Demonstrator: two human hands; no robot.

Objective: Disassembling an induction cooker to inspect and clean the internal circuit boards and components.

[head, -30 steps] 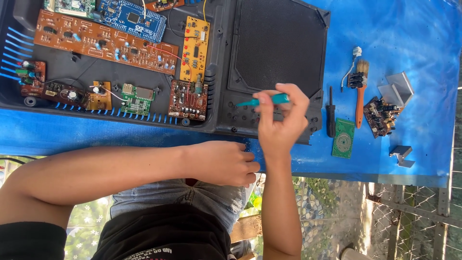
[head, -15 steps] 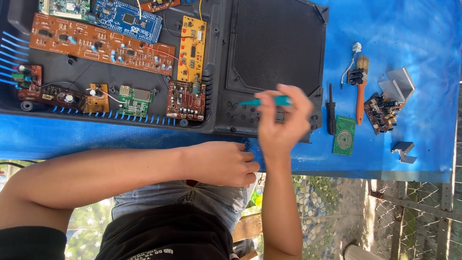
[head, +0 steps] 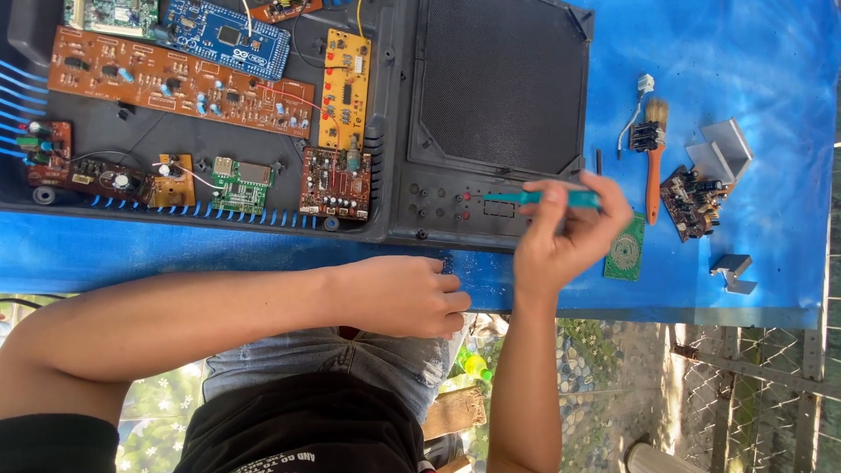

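My right hand point(head: 569, 232) pinches a slim teal plastic tool point(head: 561, 199) over the black plastic casing's point(head: 499, 88) near edge; my left hand point(head: 403, 296) rests loosely curled on the blue-covered counter's point(head: 762, 52) rim, open cloth beyond.

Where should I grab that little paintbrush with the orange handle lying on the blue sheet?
Grip the paintbrush by its slim orange handle, near mid-length, coming straight down from above. It lies flat with bare blue sheet along the handle; near the bristles a small wired connector crowds it.
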